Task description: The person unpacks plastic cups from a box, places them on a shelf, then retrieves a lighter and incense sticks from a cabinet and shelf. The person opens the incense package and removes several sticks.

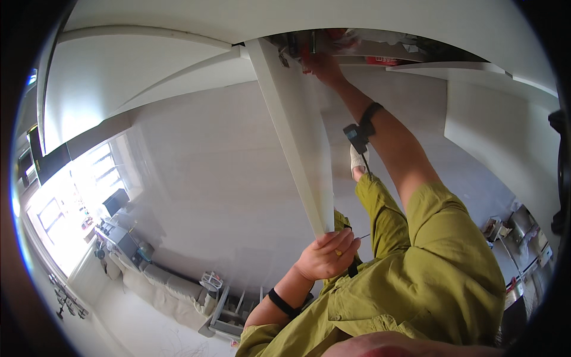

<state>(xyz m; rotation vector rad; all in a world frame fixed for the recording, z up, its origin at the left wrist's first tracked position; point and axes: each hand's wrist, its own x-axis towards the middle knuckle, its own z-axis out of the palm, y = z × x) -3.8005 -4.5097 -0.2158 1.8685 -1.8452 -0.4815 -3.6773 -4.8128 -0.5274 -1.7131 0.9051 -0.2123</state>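
My left hand [329,254], with a ring on one finger, grips the lower edge of a white cabinet door [294,147] that stands swung out. My right hand [322,67] reaches up into the cabinet, beside the door's hinge side, and its fingers touch a small red item [308,60]. Whether they are closed on it cannot be told. Around those fingers lie dark and clear-wrapped items in shadow. A red packet [382,60] with writing lies on the shelf to the right. A black strap with a small device [357,134] is on my right forearm.
Another white door panel [499,111] stands at the right, and more white cabinet fronts [134,76] at the upper left. Beyond are a grey sofa [169,285], a metal rack [232,312] and a bright window [58,218]. Assorted household items [519,227] stand at the far right.
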